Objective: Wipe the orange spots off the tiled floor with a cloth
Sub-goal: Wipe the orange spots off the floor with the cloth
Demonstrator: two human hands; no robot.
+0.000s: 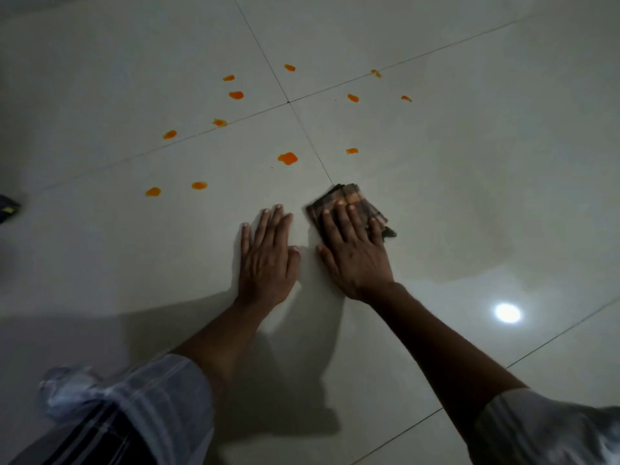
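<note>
Several orange spots dot the pale tiled floor (469, 182), the largest orange spot (288, 158) just beyond my hands, others around the tile joint cross farther off. A folded dark checked cloth (352, 196) lies flat on the floor under my right hand (352, 250), whose fingers press on it, palm down. My left hand (268, 256) rests flat on the bare tile beside it, fingers together, holding nothing. The cloth sits short of the nearest spots and touches none of them.
Grout lines cross at the spotted area (288, 101). A dark object (8, 208) lies at the left edge. A bright light reflection (507, 312) shines on the tile at right. My striped sleeves fill the lower corners.
</note>
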